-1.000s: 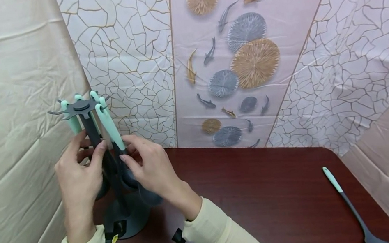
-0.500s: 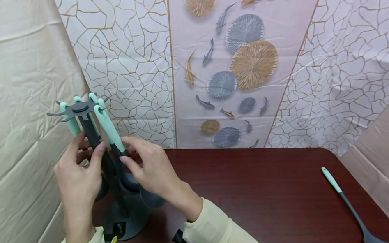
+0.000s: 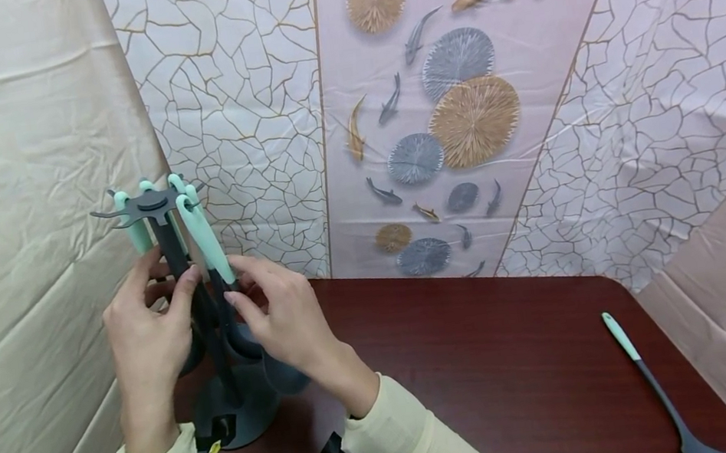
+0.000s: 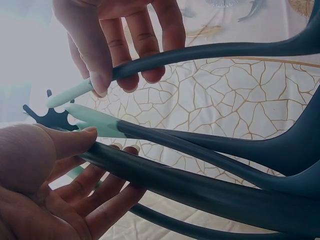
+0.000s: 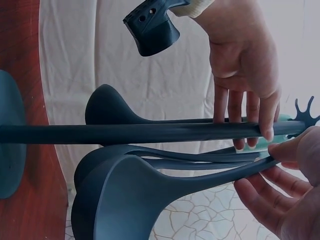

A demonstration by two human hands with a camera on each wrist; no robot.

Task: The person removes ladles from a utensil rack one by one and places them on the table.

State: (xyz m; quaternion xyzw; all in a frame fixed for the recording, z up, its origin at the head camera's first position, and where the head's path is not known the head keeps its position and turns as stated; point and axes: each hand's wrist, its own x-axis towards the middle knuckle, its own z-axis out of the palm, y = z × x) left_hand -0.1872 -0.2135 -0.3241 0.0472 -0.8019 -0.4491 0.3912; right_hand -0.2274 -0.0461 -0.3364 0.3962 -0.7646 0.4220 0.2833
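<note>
Gripping the stand [image 5: 125, 133] at left with left hand [image 3: 146, 319], pinching a ladle [image 5: 150, 195] with right hand [image 3: 284, 307]; wearing a yellow tag [image 3: 215, 450], too small to read.

A dark grey utensil stand [image 3: 169, 242] rises on the left side of the table [image 3: 466, 367] in my head feed, its round base [image 3: 253, 416] flat on the wood, its slim pole gripped in the upper stretch and topped by a crown [image 3: 153, 197] of curved hooks. Beside it, a ladle [image 5: 132, 195] points bowl-down, its mint-green handle [image 3: 204, 237] meeting one hook at the top, its dark shaft pinched just below the green. My right wrist feed catches the bowl's smooth, lighter-looking hollow, apart from the base.
</note>
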